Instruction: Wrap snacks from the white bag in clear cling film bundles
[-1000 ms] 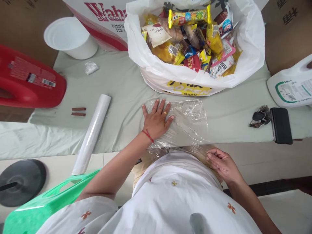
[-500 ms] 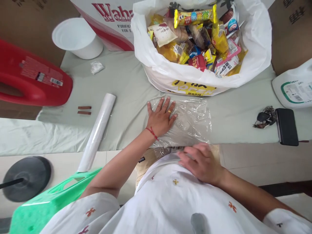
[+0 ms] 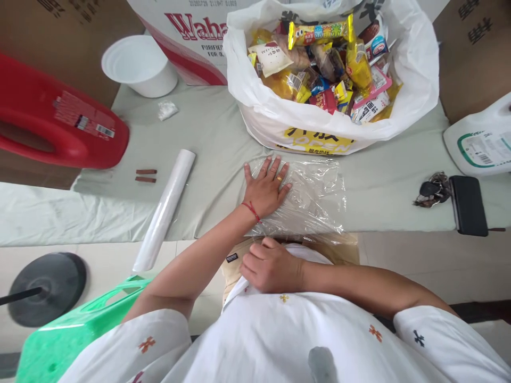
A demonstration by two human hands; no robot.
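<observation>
On the table's front part lies a sheet of clear plastic film [image 3: 315, 197], wrinkled, its near side hanging over the edge. My left hand [image 3: 265, 189] presses flat on the film's left side with fingers spread. A ring and a red bracelet show on it. Just below the table edge, in front of my white shirt, my right hand [image 3: 271, 266] is curled into a fist close to the film's near side. What is inside that fist, if anything, is hidden. A white roll [image 3: 165, 207] lies slanted to the left of my left arm, jutting past the table edge.
Beyond the film stands a white plastic bag [image 3: 263, 117] full of packaged snacks. Leftward are a red jug [image 3: 72, 117], a white tub [image 3: 139, 66] and two small brown strips [image 3: 146, 175]. Keys [image 3: 431, 189], a black phone [image 3: 469, 205] and a white bottle [image 3: 483, 138] sit rightward.
My right hand has moved left along the table edge and its fingers have closed into a fist. My left hand stays flat on the film. The view has shifted slightly.
</observation>
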